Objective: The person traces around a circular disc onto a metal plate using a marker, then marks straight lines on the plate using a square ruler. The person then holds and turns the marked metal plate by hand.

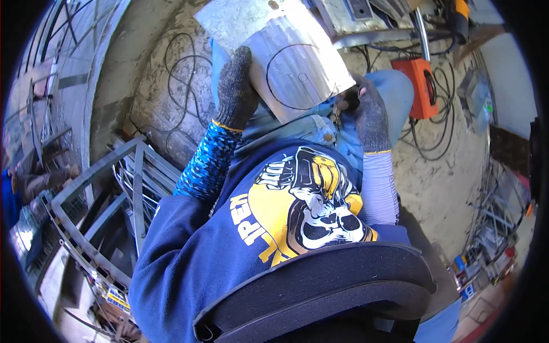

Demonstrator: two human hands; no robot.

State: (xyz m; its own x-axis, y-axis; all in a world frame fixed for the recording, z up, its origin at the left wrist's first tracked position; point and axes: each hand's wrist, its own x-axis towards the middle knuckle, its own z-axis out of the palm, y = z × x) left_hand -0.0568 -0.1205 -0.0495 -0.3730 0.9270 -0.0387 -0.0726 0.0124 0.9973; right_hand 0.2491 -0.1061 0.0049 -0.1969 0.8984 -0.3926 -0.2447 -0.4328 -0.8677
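Observation:
A shiny metal sheet (269,86) lies tilted across my lap, with a dark circle and a smaller slot-like outline drawn on it. Grey knitted gloves cover both hands. My left hand (237,86) grips the left edge of the sheet, its fingers partly hidden. Beside the sheet's lower right corner, my right hand (370,111) is curled closed, with a bare fingertip showing. Something dark is at its fingers, but I cannot make out what it is. Blue jeans (392,88) show under and beside the sheet.
An orange box-shaped machine (416,86) with coiled black cables stands on the floor at right. Above it is a metal work surface (366,37) with a yellow-and-black tool (459,23). Welded metal frames (137,188) stack at left. A loose cable (186,74) lies on the concrete.

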